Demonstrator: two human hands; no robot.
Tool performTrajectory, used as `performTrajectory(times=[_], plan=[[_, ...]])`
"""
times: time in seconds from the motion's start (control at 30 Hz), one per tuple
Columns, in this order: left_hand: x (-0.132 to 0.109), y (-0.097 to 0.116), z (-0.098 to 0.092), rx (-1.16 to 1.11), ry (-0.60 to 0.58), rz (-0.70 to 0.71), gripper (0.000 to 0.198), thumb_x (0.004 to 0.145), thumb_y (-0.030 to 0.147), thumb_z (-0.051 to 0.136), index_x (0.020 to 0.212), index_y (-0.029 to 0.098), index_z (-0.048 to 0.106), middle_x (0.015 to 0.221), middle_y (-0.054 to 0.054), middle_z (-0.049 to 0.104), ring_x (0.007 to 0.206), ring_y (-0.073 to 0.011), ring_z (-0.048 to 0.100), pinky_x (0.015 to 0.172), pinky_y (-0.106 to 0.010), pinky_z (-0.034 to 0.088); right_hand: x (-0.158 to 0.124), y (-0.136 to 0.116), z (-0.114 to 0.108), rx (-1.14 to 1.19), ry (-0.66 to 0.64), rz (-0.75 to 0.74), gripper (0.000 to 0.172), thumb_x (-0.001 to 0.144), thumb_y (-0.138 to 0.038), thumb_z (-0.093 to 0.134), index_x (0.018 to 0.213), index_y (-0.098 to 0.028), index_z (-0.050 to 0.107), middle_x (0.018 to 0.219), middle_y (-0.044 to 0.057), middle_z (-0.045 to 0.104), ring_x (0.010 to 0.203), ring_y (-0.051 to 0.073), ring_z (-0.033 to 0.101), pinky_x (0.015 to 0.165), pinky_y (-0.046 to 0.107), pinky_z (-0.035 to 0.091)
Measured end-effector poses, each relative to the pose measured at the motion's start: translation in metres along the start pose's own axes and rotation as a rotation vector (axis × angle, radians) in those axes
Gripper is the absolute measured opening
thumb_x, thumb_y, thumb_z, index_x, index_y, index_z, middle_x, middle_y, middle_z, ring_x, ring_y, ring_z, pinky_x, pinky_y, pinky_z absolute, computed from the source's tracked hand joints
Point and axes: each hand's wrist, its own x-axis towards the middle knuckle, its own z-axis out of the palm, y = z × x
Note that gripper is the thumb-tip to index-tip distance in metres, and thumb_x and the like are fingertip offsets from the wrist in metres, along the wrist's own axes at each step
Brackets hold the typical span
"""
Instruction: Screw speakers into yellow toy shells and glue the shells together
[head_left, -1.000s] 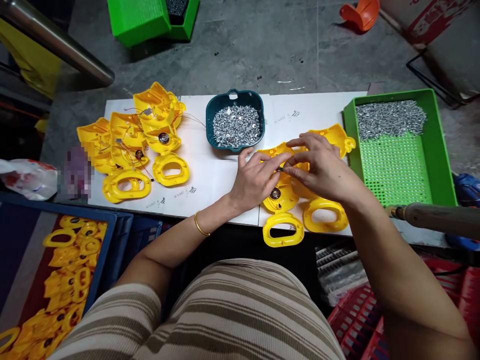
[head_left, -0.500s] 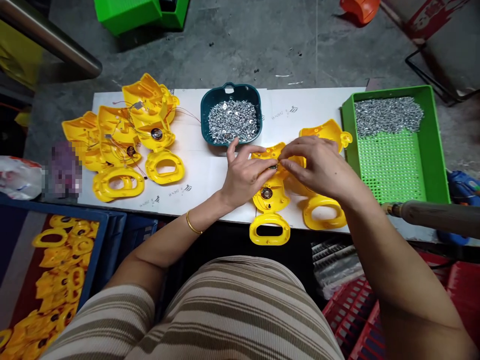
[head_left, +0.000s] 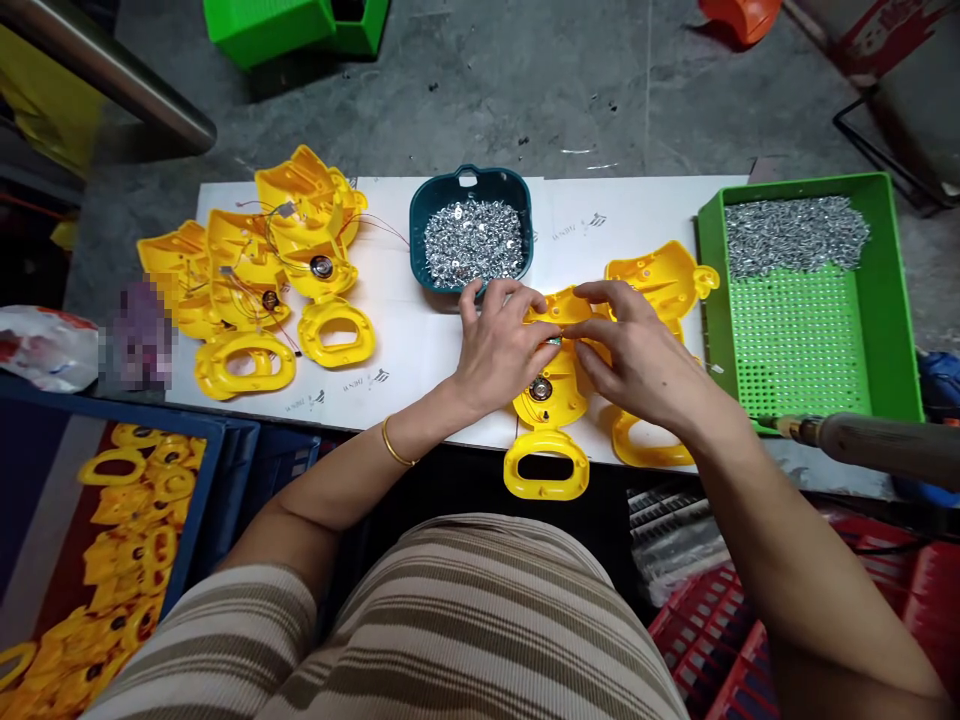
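A yellow plastic shell (head_left: 559, 405) with a round metal part and a looped handle lies open before me, the handle overhanging the table's front edge. Over its upper part, my left hand (head_left: 495, 345) pinches a small green circuit board (head_left: 553, 341) between thumb and forefinger, its other fingers raised near the shell's upper rim. My right hand (head_left: 645, 365) comes in from the right, fingers apart, one fingertip against or very near the board. Its grip on anything cannot be made out. Another yellow shell (head_left: 664, 285) lies partly hidden behind my right hand.
Beyond my left hand stands a dark green basket (head_left: 415, 235) of small metal parts. A green crate (head_left: 904, 300) with screws is at right, near a grey-handled tool (head_left: 877, 440). Several wired yellow shells (head_left: 247, 260) lie left; a blue crate (head_left: 199, 500) holds more below.
My right fingers have spread from a pinch, and the forefinger now reaches toward the board. My left hand stays over the shell. The whole view has shifted slightly.
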Motion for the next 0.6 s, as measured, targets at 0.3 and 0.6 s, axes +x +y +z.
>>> performTrajectory(times=[0.3,0.6], plan=[[0.01,0.0,0.0,0.046,-0.056,0.026,0.008,0.085,0.032,0.07,0.089,0.028,0.075,0.108,-0.005,0.063,0.115,-0.0305,0.045,0.102,-0.058,0.025,0.003,0.002,0.006,-0.098,-0.001,-0.016,0.03,0.089,-0.021,0.046,0.101,-0.011,0.072,0.129,0.02,0.054,0.119,0.033,0.051,0.103,0.052,0.044],[0.011,-0.003,0.001,0.044,-0.072,0.05,0.011,0.087,0.037,0.067,0.088,0.03,0.076,0.106,-0.005,0.063,0.113,-0.0301,0.045,0.101,-0.059,0.024,-0.02,-0.013,-0.008,-0.018,0.235,0.097,0.027,0.093,-0.024,0.045,0.108,-0.028,0.067,0.131,0.01,0.056,0.127,0.031,0.048,0.105,0.054,0.041]])
